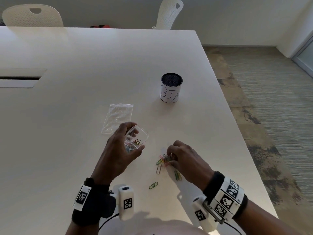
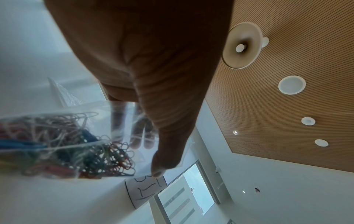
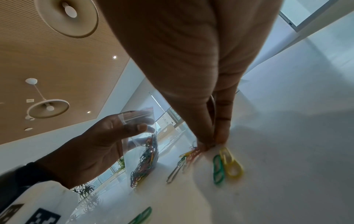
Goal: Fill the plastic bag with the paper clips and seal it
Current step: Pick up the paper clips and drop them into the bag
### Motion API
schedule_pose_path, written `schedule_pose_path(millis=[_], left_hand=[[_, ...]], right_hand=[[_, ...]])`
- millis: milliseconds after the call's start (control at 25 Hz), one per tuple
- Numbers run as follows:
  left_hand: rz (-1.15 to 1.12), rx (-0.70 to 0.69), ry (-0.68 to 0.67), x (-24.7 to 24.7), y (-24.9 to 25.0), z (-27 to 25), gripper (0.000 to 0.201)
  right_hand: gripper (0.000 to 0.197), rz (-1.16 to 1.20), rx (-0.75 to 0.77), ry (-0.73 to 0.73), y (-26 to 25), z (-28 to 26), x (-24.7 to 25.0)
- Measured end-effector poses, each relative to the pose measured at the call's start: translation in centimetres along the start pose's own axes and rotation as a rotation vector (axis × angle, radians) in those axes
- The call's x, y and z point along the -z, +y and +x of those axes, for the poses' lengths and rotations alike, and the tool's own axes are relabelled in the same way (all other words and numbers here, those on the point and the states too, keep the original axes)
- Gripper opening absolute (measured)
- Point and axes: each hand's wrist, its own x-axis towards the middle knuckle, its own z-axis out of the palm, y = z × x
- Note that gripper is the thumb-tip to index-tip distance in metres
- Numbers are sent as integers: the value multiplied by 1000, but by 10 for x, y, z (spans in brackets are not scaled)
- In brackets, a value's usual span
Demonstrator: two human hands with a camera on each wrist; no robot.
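Fingers of the left hand [image 1: 118, 150] curl round one clear plastic bag [image 1: 136, 138], holding it raised just above the white counter [image 1: 67, 116] with its mouth open toward the right. Inside it lies a tangle of coloured paper clips [image 2: 63, 145], too many and too knotted to count. The right hand [image 1: 184, 160] is down on the counter just right of the bag, its thumb and fingertips [image 3: 220, 136] pinching into a small cluster of loose clips [image 1: 165, 160]; red, yellow and green ones show there, but their number cannot be told.

Loose clips lying apart from the cluster can be counted: one silvery clip [image 1: 158, 169] just left of it, a green and yellow pair [image 1: 177, 175] lying touching beside the right palm, and one single green clip [image 1: 153, 185] nearer the person.

A second clear bag [image 1: 117, 118] lies flat on the counter beyond the left hand. One round mesh cup [image 1: 171, 88] wrapped in a hand-lettered white label stands upright further back, well apart from both hands. Two white chairs [image 1: 32, 16] stand at the far edge of the counter. Each wrist wears one marker band with a camera.
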Motion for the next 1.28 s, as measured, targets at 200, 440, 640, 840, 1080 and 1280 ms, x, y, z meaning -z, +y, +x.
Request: schedule_pose_path(millis=[200,440,640,840,1080,1280], left_hand=[[7,-1,-3,0,-1,0,61],[12,0,-3,-1,1,1,62],[12,1,-7,0,1,1,61],[8,10,-3,0,2,0,60],[1,9,-3,-2,2,0,62],[8,5,-10,-4,4,0,62]], right_hand=[[57,-184,129,-50,-1,-3,-2],[17,-246,236,5,-4,-3,-15],[26,-261,247,-29,-9,-5,-8],[21,-197,246,7,-2,1,0],[9,188,141,204,15,15,22],[9,453,237,300,-24,29,54]])
